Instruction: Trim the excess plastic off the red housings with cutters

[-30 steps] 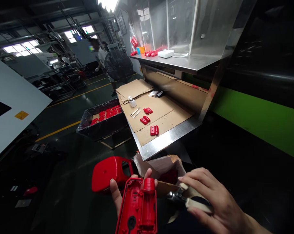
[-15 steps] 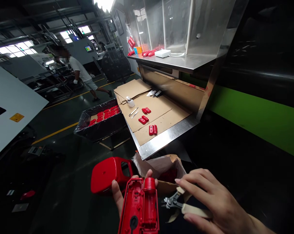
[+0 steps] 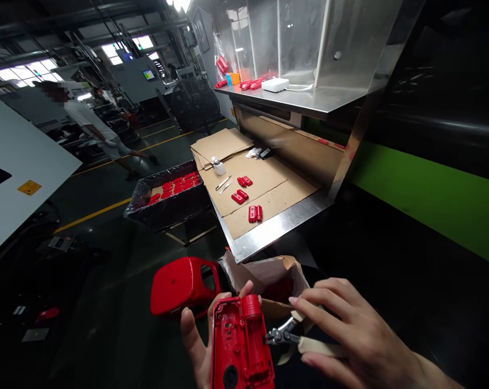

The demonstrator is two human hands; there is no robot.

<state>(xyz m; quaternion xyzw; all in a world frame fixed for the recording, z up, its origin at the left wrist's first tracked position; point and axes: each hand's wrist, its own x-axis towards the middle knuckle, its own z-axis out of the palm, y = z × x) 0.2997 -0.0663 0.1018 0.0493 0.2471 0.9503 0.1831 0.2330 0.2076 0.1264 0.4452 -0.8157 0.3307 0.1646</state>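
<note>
Item: red housing half (image 3: 241, 346), open side up, gripped in my left hand (image 3: 196, 346) so its edge meets the tool. Right hand (image 3: 350, 335) clenched round cutters (image 3: 283, 336), tips at the housing's right edge, seemingly touching. Second red shell (image 3: 182, 285) just beside, left. Worktop (image 3: 269, 237) beyond carries small red parts (image 3: 255, 213).

Steel table (image 3: 269, 240) under cardboard, small red parts (image 3: 255, 213), black-lined bin (image 3: 167, 205).
</note>
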